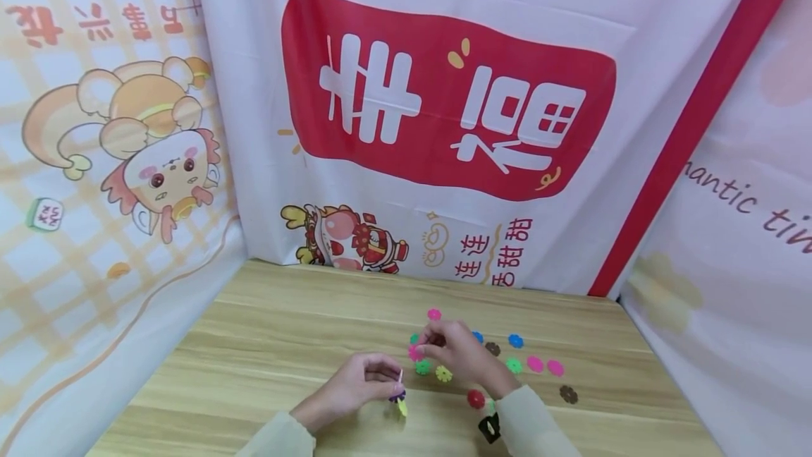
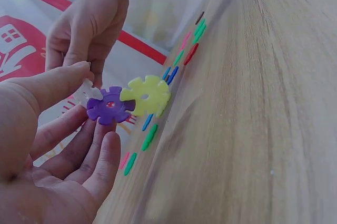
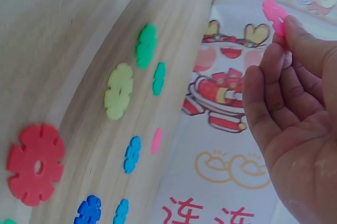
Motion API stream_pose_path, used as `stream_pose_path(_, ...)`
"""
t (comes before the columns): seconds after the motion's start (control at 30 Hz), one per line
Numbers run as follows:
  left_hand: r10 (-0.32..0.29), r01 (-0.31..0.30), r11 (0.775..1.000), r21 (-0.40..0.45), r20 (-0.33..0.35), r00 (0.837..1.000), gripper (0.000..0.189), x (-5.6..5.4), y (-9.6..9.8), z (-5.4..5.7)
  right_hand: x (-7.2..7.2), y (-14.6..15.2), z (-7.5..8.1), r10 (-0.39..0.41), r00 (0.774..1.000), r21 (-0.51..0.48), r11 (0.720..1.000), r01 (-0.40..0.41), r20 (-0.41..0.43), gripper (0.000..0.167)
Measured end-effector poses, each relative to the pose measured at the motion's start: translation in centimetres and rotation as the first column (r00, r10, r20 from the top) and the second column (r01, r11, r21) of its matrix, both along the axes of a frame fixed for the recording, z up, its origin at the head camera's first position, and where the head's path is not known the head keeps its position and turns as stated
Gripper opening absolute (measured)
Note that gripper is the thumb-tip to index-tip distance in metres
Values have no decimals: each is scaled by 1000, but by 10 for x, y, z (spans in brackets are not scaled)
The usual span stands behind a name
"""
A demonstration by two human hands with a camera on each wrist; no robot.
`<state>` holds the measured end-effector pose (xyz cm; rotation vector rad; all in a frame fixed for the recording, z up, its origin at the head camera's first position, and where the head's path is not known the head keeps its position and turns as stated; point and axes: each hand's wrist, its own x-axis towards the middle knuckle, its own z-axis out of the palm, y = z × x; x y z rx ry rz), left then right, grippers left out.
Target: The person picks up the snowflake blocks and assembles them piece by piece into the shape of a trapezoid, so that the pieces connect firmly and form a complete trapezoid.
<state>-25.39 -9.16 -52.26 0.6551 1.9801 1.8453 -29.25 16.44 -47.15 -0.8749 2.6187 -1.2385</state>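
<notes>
The flower chain [image 2: 122, 107] hangs over the surface [image 1: 273, 323], well short of its far edge, its white end [image 2: 86, 94] pinched in the left hand [image 1: 360, 383]; the right hand [image 1: 466, 351] grips a pink flower [image 3: 271, 13] nearer that edge. Both look light, stiff and slightly slick (plastic, I'd guess), best held by the rim. Loose flowers [image 1: 535, 364] crowd toward the right edge; leftward probably offers more room.

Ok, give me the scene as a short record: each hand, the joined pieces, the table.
Left hand: pinches white piece
Joined in order: white piece, purple piece, yellow piece
Right hand: pinches pink piece, apart from that chain
Table: red piece, blue pieces, green pieces, brown pieces, others
</notes>
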Motion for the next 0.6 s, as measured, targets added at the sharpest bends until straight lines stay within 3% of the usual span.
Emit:
stream_pose_path(0.23, 7, -7, 1000, -3, -42, 999, 42, 0, 5, 1, 19, 2, 1, 47, 996, -58, 997, -52, -78, 4)
stream_pose_path(0.6, 26, -27, 999, -28, -32, 999, 40, -3, 7, 0, 26, 3, -2, 62, 994, -74, 995, -69, -94, 9)
